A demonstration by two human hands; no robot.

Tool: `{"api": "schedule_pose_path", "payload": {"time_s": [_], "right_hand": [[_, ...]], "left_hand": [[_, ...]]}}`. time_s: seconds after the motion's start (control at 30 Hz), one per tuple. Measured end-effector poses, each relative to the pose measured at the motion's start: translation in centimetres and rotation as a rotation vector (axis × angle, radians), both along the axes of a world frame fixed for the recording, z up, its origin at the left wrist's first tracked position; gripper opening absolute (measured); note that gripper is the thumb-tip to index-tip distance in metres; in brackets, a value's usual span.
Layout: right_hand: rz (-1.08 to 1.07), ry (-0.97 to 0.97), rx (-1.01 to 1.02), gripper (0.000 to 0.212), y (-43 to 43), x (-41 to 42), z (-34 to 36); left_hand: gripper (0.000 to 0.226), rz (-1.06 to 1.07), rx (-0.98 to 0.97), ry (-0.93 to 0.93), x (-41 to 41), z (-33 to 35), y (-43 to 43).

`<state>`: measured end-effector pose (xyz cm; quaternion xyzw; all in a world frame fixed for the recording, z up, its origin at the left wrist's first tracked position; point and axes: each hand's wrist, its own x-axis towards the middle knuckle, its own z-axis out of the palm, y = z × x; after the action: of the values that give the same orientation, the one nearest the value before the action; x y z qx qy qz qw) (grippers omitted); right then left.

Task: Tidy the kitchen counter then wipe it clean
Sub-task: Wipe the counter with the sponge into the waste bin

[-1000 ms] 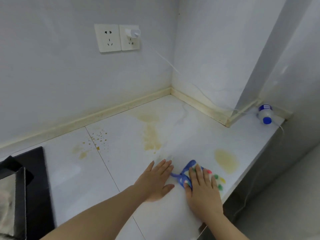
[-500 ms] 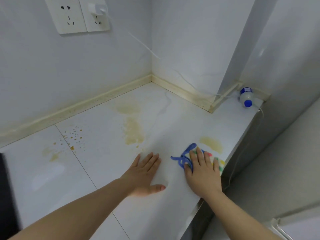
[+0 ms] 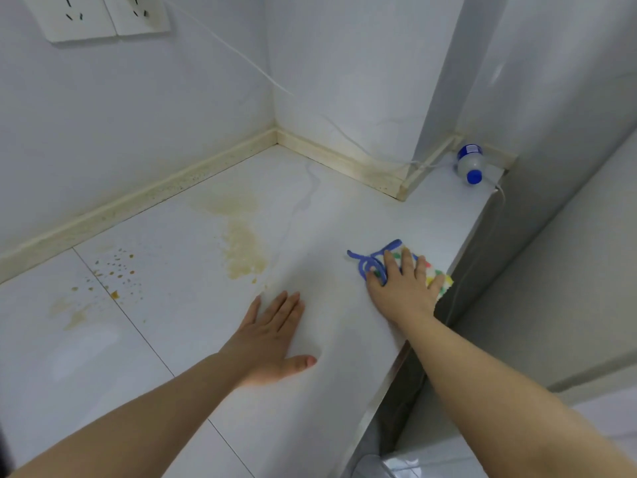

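The worktop point(image 3: 179, 339) carries three dirty patches, all to the left of the cloth: a big tan stain point(image 3: 241, 250) toward the back wall, and splatter point(image 3: 117, 270) and a smear point(image 3: 74, 313) farther left. The cloth point(image 3: 434, 272) lies at the worktop's right edge, its long axis running left to right, its blue loop point(image 3: 370, 258) pointing at the stain. The right hand point(image 3: 401, 288) presses flat on it, fingers spread, not clenched. The left hand point(image 3: 272, 339) rests open and empty, nearer the stain. Likely next stroke: leftward and away.
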<state>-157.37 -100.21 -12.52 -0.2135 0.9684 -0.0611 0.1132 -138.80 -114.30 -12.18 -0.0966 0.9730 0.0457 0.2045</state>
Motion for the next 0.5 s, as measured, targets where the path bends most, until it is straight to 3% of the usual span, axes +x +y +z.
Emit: {"api": "schedule_pose_path", "payload": {"time_s": [0.13,0.33,0.5], "right_hand": [[-0.09,-0.004,0.017,0.07,-1.7,-1.1,-0.2],[0.38,0.048,-0.005,0.059,-2.1,2.2,-0.7],[-0.042,-0.01,0.013,0.062,-1.3,-2.9,-0.3]], "left_hand": [[0.109,-0.002,0.002,0.01,0.0,-0.5,-0.2],[0.115,0.004,0.007,0.003,-0.1,-0.5,-0.1],[0.101,0.014,0.018,-0.005,0.0,0.0,0.2]]}}
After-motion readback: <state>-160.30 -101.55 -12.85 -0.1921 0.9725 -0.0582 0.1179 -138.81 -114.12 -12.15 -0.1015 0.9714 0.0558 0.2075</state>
